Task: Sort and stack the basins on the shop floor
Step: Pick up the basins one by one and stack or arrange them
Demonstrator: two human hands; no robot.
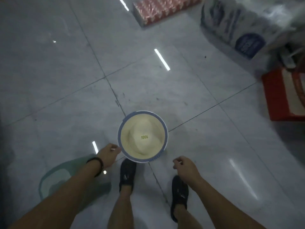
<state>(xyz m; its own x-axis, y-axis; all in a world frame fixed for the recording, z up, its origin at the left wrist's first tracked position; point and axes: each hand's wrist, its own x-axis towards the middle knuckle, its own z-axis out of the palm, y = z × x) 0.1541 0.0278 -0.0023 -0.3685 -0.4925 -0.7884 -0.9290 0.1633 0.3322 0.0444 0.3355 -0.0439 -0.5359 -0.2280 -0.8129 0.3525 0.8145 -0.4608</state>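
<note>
A round basin (143,137), cream inside with a pale blue rim, sits in front of my feet over the tiled floor. My left hand (109,155) grips its rim at the left edge; a dark band is on that wrist. Whether the basin rests on the floor or is lifted I cannot tell. My right hand (185,166) hangs apart from the basin to its right, fingers curled loosely, with nothing visible in it. A pale green basin (54,177) lies on the floor at lower left, partly hidden under my left forearm.
Glossy grey floor tiles (66,80) spread ahead and left. A red-and-white wrapped pack (158,9) lies at the top. White and blue printed sacks (239,30) pile at upper right. A red box (283,95) stands at the right edge. My dark shoes (127,174) are below the basin.
</note>
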